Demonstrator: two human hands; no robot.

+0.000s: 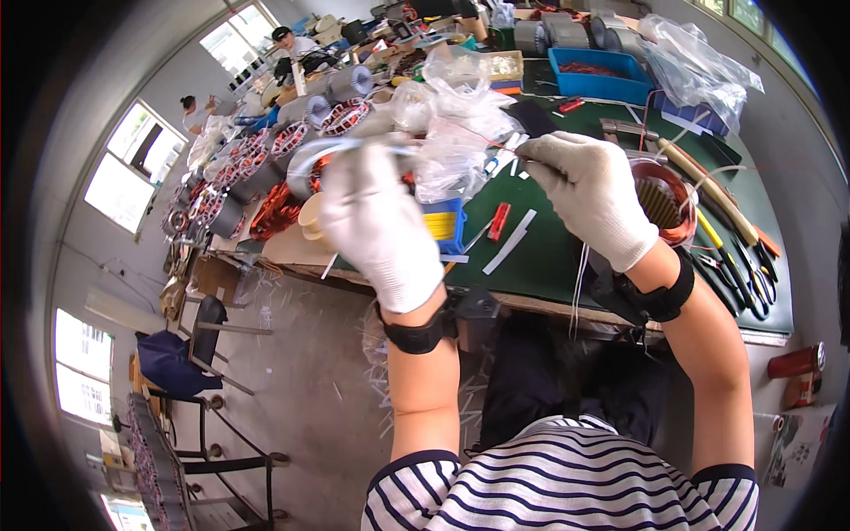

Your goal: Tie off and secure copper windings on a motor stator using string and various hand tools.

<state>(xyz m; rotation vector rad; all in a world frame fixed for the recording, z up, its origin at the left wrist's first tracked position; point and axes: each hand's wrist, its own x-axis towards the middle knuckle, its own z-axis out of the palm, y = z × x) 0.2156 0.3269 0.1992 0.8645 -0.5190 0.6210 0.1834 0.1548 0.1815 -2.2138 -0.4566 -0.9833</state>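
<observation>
My left hand (374,226), in a white knit glove, is raised over the table's front edge and smeared by motion. A pale, blurred strip or loop shows at its fingertips; whether the fingers grip it is unclear. My right hand (591,196), also gloved, has thumb and fingers pinched together. What lies between them is too small to make out. Beside that hand stands a motor stator (666,202) with copper windings, partly hidden by the glove. Thin white cords (580,288) hang over the table edge below the right wrist.
On the green tabletop (522,281) lie a red-handled tool (499,221), white strips (511,241) and a blue box (453,226) of yellow pieces. Scissors (759,288), pliers and a wooden rod (708,190) lie right. Plastic bags (456,115) and wound stators (221,190) crowd the back and left.
</observation>
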